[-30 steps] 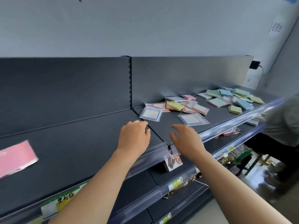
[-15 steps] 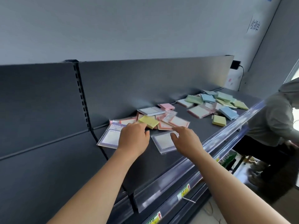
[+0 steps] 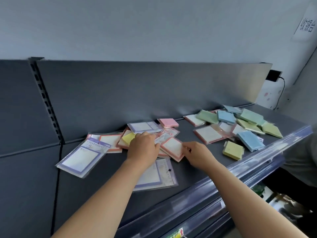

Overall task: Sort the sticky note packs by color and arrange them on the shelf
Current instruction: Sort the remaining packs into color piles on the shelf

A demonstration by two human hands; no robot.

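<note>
Sticky note packs lie scattered on the dark shelf (image 3: 187, 179). My left hand (image 3: 143, 146) rests on the middle pile beside a yellow pack (image 3: 127, 138); its fingers bend down onto the packs and their tips are hidden. My right hand (image 3: 197, 154) pinches the right edge of a pink-bordered pack (image 3: 172, 146). A purple-bordered pack (image 3: 80, 157) lies at the left, and another purple-bordered pack (image 3: 161, 176) sits under my left forearm. A plain pink pack (image 3: 168, 122) sits at the back. Green and blue packs (image 3: 248, 117) are heaped at the right, with a yellow-green pack (image 3: 233, 150) near the front.
A clear price rail (image 3: 240, 172) runs along the shelf's front edge, with lower shelves beneath. The grey back panel (image 3: 137, 91) rises behind the packs. Another person (image 3: 301, 157) stands at the right end. A plug and cable (image 3: 274, 75) hang on the wall.
The view has swung right and closer to the pile. Both hands moved forward from the shelf's front onto the packs; the right hand now holds the pink-bordered pack's edge.
</note>
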